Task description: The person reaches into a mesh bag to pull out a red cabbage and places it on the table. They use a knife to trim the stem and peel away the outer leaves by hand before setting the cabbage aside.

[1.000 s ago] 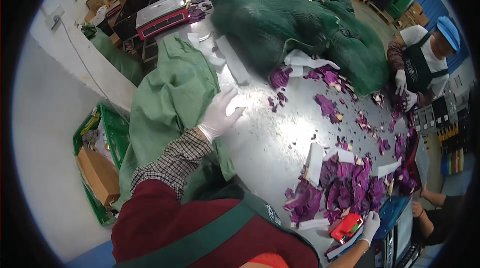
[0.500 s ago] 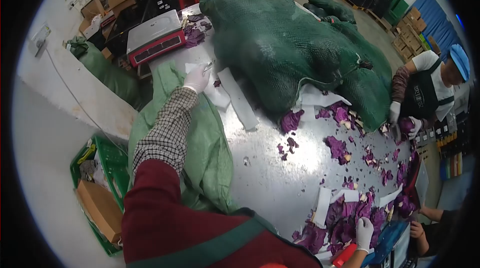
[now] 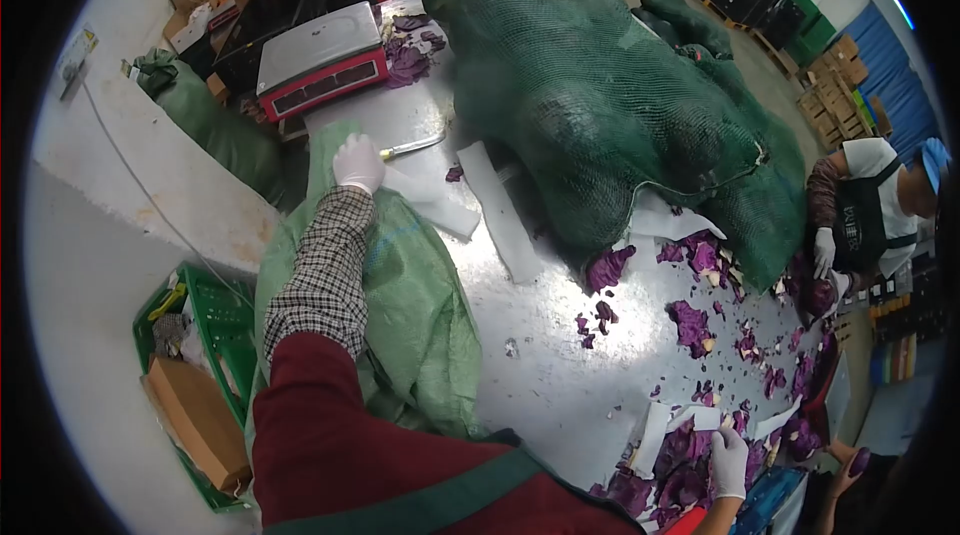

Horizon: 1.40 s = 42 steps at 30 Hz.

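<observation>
My left hand (image 3: 360,163), in a white glove, is closed around a knife (image 3: 412,147); the blade points right. The same hand rests against the upper edge of a green woven sack (image 3: 415,280), which lies over the table's left side. To the right of the hand, white strips (image 3: 498,215) and a small purple scrap (image 3: 454,175) lie on the metal table (image 3: 545,365). My right hand is not visible.
Beyond the strips is a large green net sack (image 3: 590,95). A red scale (image 3: 320,60) stands at the back left. Purple leaves (image 3: 690,325) litter the right side. A co-worker's gloved hand (image 3: 729,463) is at lower right; another co-worker (image 3: 865,215) handles a purple cabbage.
My left hand has moved left with the knife, whose blade now shows more fully. The view has shifted slightly. At far right, the co-worker's hands have moved.
</observation>
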Motion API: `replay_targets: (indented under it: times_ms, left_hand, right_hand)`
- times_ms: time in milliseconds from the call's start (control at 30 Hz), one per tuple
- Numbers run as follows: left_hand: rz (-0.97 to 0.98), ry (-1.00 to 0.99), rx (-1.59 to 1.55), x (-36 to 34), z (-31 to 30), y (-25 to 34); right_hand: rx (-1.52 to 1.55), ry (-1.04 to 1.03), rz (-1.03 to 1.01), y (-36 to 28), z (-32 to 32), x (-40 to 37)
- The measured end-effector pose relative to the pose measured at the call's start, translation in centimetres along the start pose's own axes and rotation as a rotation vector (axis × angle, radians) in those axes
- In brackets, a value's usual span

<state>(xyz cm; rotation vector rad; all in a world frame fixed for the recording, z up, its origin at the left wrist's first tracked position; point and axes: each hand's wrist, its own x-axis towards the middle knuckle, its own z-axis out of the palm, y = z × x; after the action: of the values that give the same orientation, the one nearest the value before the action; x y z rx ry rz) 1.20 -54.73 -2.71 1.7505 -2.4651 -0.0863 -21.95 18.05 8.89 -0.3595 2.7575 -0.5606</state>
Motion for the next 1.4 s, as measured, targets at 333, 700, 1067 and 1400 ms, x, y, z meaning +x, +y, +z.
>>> replay_targets:
  times_ms: [333,700,1067,1400]
  left_hand:
    - [0.052,0.302,-0.117,1.7,-1.1,-1.3]
    - [0.613,-0.618,-1.747,-20.7,-10.0,13.7]
    - [0.536,0.388,-0.363,-11.2,-6.7,7.0]
    - [0.952,0.459,-0.701,-8.2,-12.4,15.9]
  right_hand:
    - [-0.144,-0.061,-0.150,-5.6,0.5,0.1]
    - [0.756,-0.346,-0.755,-34.8,12.0,2.6]
    - [0.404,-0.239,-0.568,-37.5,1.9,14.9]
    - [-0.195,0.041,-0.646,-43.0,1.2,20.2]
